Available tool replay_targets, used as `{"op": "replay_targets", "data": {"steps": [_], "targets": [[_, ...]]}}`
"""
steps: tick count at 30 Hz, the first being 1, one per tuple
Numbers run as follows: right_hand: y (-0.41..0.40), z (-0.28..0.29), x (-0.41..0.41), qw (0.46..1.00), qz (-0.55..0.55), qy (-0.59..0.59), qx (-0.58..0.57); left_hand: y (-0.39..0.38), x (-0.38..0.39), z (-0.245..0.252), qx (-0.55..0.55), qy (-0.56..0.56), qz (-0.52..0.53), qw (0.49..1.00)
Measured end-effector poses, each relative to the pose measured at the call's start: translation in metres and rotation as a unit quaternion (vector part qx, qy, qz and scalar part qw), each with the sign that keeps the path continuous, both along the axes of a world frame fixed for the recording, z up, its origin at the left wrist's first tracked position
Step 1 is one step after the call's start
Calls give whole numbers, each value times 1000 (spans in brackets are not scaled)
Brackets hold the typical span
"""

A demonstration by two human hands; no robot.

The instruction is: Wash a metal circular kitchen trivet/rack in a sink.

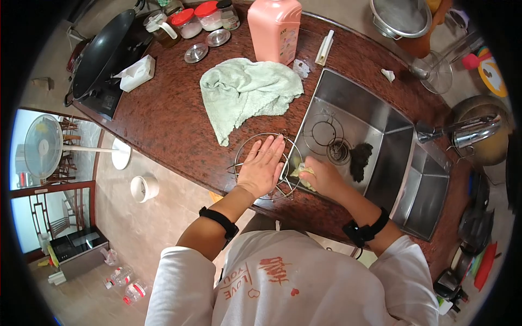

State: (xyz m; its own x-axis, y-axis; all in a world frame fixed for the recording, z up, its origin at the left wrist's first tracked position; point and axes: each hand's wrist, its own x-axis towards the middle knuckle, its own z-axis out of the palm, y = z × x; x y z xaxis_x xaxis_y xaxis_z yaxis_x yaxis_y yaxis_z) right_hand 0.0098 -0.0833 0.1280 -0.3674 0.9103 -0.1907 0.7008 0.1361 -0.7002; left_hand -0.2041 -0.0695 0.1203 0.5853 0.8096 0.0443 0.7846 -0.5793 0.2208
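Note:
A round metal wire rack (239,151) lies on the reddish-brown stone countertop (171,110), close to the left edge of the steel sink. My left hand (263,168) rests palm down across the rack, fingers extended and close together. At the rack's right side, my right hand (322,177) grips a crumpled yellowish cloth or scrubber (305,173), partly hidden by the fingers. A pale green towel (248,91) is bunched beyond my left hand. In the sink basin (367,122) are another wire rack (318,129) by the drain strainer (338,151) and a dark clump (361,161).
A large pink AXE jug (274,30) stands behind the towel. Tissue pack (138,73), red-lidded jars (185,23) and a black wok (104,53) are at the back left. The chrome faucet (461,130) reaches in from the right. A white bucket (144,188) stands on the floor.

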Motion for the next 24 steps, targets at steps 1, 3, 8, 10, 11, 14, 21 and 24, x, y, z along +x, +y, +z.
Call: {"op": "replay_targets", "data": {"steps": [1, 3, 8, 10, 11, 14, 21, 24], "targets": [[2, 0, 0, 999, -17, 26, 31, 0, 0, 0, 1, -2, 4, 1000], [9, 7, -6, 996, -30, 52, 63, 0, 1, 2, -1, -16, 6, 1000], [23, 4, -35, 958, 41, -76, 274, 1, 3, 2, -10, -69, 22, 997], [6, 11, -38, 949, 49, -73, 304, 1, 0, 0, -8, -65, 18, 998], [-2, 16, -34, 954, 96, -61, 278, 0, 0, 1, -10, -59, 10, 998], [-10, 17, -25, 965, 147, -31, 216, -2, -3, 0, -14, -58, 4, 998], [35, 5, -29, 962, -80, 34, 258, 0, 1, 0, 1, -52, -1, 999], [33, -2, -43, 947, -38, -35, 317, 1, 2, 4, -3, -68, 6, 998]]}}
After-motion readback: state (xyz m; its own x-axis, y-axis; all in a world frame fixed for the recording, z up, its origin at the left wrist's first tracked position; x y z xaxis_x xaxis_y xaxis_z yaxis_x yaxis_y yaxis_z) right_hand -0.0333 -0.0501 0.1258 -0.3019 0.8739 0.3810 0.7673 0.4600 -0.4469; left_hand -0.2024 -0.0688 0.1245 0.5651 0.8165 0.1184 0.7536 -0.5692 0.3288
